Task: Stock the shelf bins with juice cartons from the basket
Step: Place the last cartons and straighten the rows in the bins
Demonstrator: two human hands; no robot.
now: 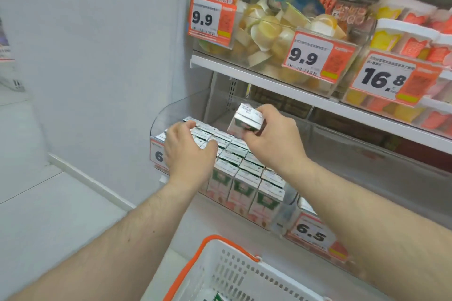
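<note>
My right hand (271, 140) grips a small juice carton (245, 121), tilted, above the back of a clear shelf bin (171, 110). Rows of several pink-and-green juice cartons (241, 178) with silver tops fill that bin. My left hand (187, 149) rests on the carton tops at the bin's left, fingers bent over them. At the bottom stands a white basket (234, 273) with an orange handle; a green carton corner (220, 297) shows inside it.
A second bin to the right carries a 6.5 price tag (311, 234). The shelf above (269, 80) holds clear bins of jelly cups with 9.9 and 16.8 tags. A white wall (97, 56) and floor lie to the left.
</note>
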